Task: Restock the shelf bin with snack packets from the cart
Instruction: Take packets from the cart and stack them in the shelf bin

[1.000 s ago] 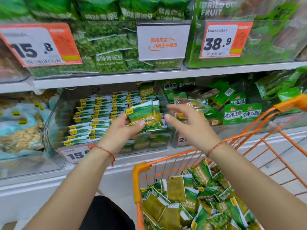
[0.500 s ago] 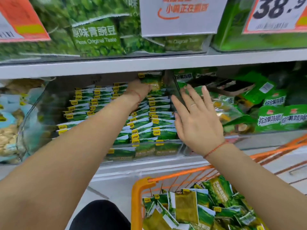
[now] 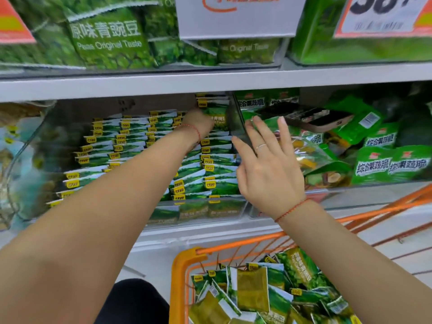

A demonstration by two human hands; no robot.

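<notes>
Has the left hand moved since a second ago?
Yes. The left hand has gone from in front of the shelf bin deep into it, carrying a snack packet toward the back.

I see both forearms bare, no sleeves, coming in from lower left & lower right of frame. Left hand (image 3: 198, 123), upper centre: thin red string bracelet (image 3: 195, 131) round the wrist. Right hand (image 3: 268, 169), centre-right: same kind of red string bracelet (image 3: 291, 210) at the wrist, plus a slim silver ring (image 3: 261, 146) on one finger. Nails short, unpainted as far as I can tell. Bottom centre: dark/black clothing (image 3: 133, 302), prob. trousers, can't tell more.
</notes>
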